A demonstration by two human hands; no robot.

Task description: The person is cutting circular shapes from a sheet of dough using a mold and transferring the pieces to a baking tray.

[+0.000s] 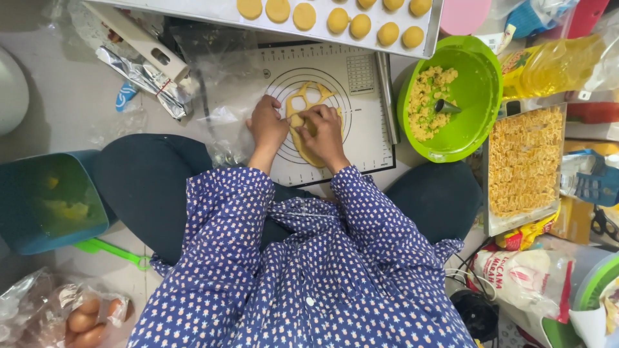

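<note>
A thin sheet of yellow dough (308, 103) with round holes cut in it lies on a white pastry mat (361, 138) with printed circles. My left hand (267, 124) rests on the mat at the dough's left edge, fingers curled. My right hand (324, 132) lies on the dough and pinches a small piece of dough (296, 120) between its fingertips, close to the left hand.
A metal tray (433, 32) of round dough balls sits behind the mat. Right of the mat stand a green bowl (480, 96) of yellow filling with a spoon, an oil bottle (551, 64) and a tray of noodles (523, 164). A teal tub (48, 203) and eggs (87, 316) lie left.
</note>
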